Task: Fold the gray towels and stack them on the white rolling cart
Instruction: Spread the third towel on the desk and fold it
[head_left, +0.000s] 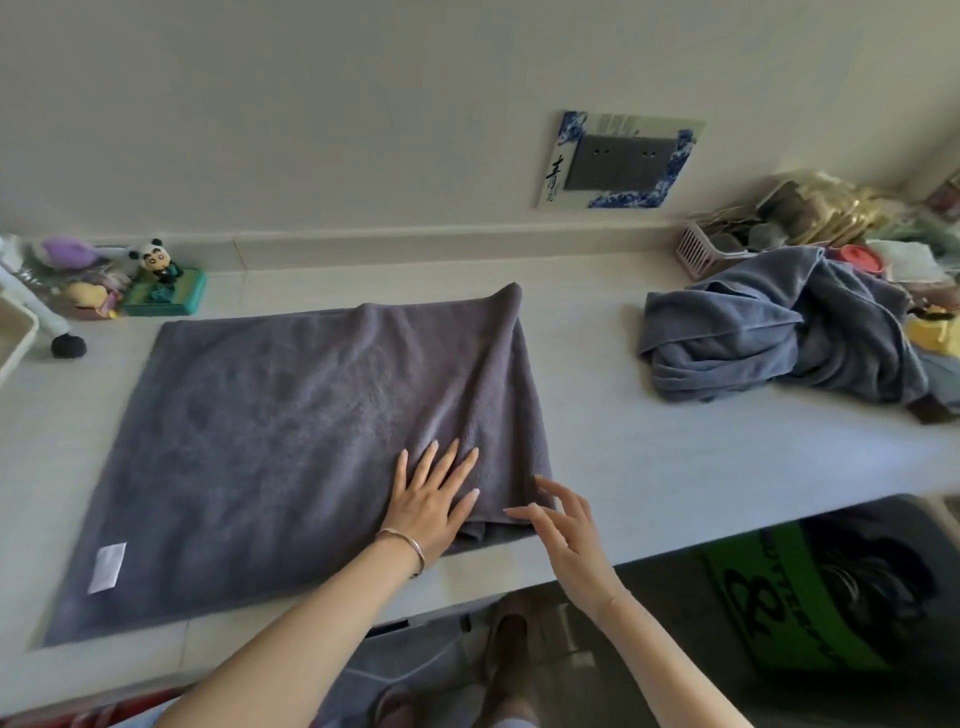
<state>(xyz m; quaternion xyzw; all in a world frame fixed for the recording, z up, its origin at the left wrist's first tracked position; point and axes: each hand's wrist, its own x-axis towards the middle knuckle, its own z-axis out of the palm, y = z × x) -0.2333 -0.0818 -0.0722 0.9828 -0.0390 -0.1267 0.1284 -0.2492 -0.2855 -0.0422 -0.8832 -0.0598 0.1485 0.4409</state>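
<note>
As the left hand (428, 501) presses the gray towel (260, 441) flat-fingered, the right hand (563, 530) splays its fingers (523, 514).

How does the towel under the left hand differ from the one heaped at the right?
The spread towel lies flat; the heaped towel is crumpled. The spread towel looks darker, purplish gray; the heaped towel bluer. The left hand presses the spread towel; no hand touches the heaped towel. Both rest on the white counter.
</note>
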